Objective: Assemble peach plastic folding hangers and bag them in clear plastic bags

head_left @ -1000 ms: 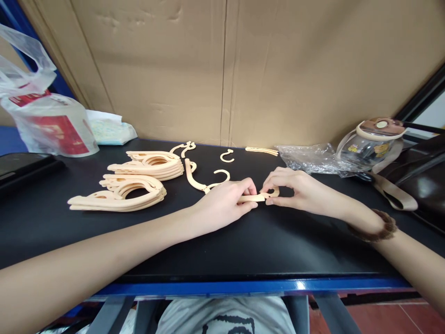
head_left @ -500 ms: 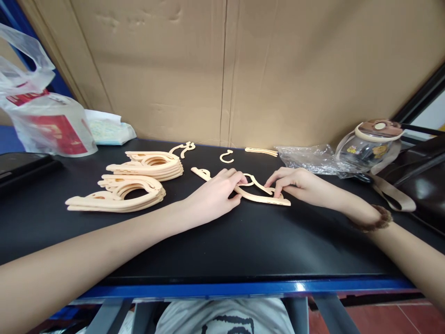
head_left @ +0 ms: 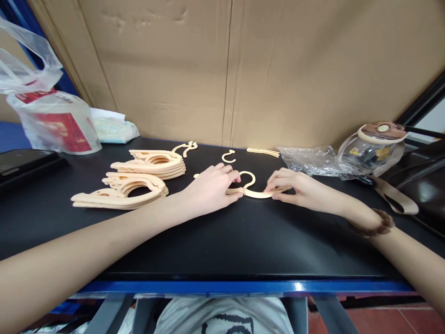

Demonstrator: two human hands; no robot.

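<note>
Between my hands lies a cream plastic folding clothes hanger (head_left: pixel 257 194), low over the black tabletop, its curved hook standing up at the middle. My left hand (head_left: pixel 215 185) grips the hanger's left arm close to the hook and covers much of it. The tip of that arm pokes out beyond my knuckles. With thumb and fingers my right hand (head_left: pixel 290 186) pinches the right arm, hiding part of its end. To the left are two piles of folded hangers, a front pile (head_left: pixel 135 197) and a rear pile (head_left: pixel 156 164).
Loose hook pieces (head_left: pixel 228 157) and slim hanger arms (head_left: pixel 263 151) lie at the back, by a cardboard wall (head_left: pixel 167 69). Crumpled clear plastic (head_left: pixel 313 160) and a clear bottle (head_left: pixel 371 146) stand right. A plastic bag (head_left: pixel 59 125), tissue pack (head_left: pixel 113 127) and dark device (head_left: pixel 28 167) are left.
The hook piece, earlier slanting toward my right fingers, now points up and away at the hanger's middle. My right hand has shifted its hold along the right arm. The view has moved slightly.
</note>
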